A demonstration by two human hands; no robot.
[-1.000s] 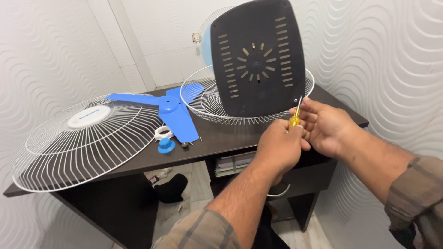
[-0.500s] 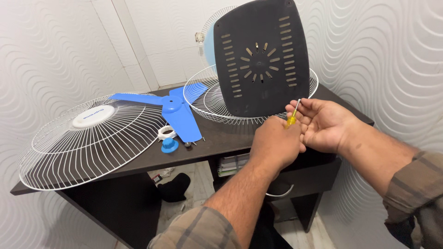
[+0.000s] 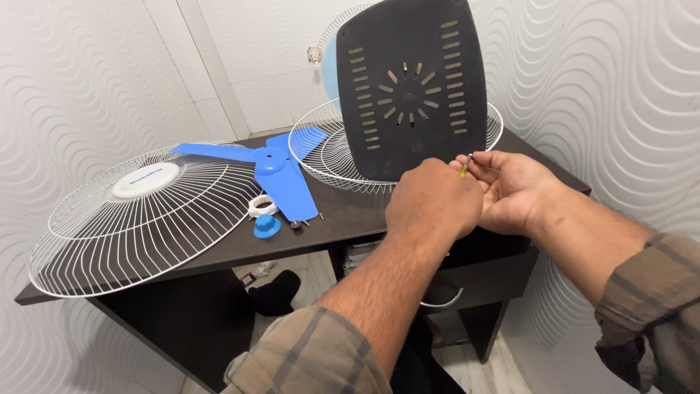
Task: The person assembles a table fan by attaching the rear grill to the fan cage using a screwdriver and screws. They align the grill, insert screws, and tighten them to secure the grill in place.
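The left hand (image 3: 432, 201) covered almost all of the yellow screwdriver (image 3: 464, 168), so only its tip and a small part of the handle were seen. The dark fan base plate (image 3: 412, 87) was cut by the top edge, and it hid the middle of the rear grille (image 3: 321, 149). The small screws (image 3: 300, 225) (near the blue knob (image 3: 267, 227)) were too tiny to count.
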